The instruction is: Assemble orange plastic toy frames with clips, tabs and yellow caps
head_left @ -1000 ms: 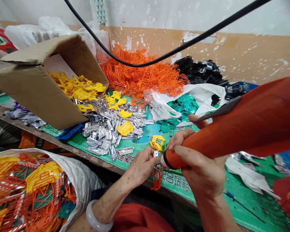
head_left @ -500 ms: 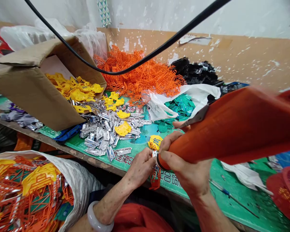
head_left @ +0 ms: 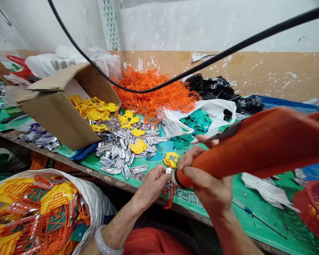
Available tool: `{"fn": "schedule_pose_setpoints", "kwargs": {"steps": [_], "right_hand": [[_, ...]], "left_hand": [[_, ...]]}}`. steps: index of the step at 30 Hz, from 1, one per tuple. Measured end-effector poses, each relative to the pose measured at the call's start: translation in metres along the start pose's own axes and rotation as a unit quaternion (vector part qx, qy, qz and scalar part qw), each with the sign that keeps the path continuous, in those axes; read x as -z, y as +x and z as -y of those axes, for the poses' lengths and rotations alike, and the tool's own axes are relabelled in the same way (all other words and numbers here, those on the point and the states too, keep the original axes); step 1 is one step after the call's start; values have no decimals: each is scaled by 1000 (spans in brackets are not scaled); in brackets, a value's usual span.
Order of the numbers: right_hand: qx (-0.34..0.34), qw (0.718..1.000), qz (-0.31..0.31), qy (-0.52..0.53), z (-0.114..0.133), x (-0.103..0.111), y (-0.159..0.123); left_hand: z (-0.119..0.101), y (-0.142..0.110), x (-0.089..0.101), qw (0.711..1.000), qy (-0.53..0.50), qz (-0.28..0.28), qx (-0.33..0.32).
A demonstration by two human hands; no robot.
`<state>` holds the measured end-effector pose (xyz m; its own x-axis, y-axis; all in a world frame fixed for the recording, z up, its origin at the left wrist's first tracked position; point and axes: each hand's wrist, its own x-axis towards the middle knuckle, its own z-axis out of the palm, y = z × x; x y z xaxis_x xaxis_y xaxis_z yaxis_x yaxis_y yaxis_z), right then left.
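Note:
My left hand (head_left: 154,182) pinches a small assembly at the table's front edge. A silvery metal piece (head_left: 169,170) shows at its fingertips, with a yellow plastic piece (head_left: 171,159) just beyond and an orange plastic frame (head_left: 170,198) hanging below. My right hand (head_left: 211,186) is wrapped round a thick orange hand tool (head_left: 244,148) with a dark lever along its top and a black ring near its front end. The tool's nose is at the metal piece; the exact contact is hidden by fingers.
Loose metal pieces (head_left: 117,150) lie before a tipped cardboard box (head_left: 55,117) of yellow parts. Behind are orange frames (head_left: 154,92), black parts (head_left: 210,86) and a white bag (head_left: 223,108) with green pieces. A full sack (head_left: 95,198) stands left; a red basket (head_left: 308,209) right. A black cable (head_left: 207,67) hangs across.
The camera view has shifted, so the background sits lower and the box farther right. Both hands keep their grip, the tool's nose still at the assembly.

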<state>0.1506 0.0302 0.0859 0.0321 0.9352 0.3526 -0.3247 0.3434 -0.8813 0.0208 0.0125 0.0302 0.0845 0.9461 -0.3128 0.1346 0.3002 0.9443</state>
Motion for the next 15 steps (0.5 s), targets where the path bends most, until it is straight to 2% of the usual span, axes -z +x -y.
{"fn": "schedule_pose_setpoints", "kwargs": {"steps": [3, 8, 12, 15], "right_hand": [[10, 998, -61, 26, 12, 7, 5], [8, 993, -116, 1, 28, 24, 14], [8, 986, -158, -50, 22, 45, 21], [41, 976, -182, -110, 13, 66, 30]], "left_hand": [[-1, -10, 8, 999, -29, 25, 3], [14, -18, 15, 968, -246, 25, 37], [20, -26, 14, 940, -337, 31, 36], [20, -35, 13, 916, -396, 51, 43]]}}
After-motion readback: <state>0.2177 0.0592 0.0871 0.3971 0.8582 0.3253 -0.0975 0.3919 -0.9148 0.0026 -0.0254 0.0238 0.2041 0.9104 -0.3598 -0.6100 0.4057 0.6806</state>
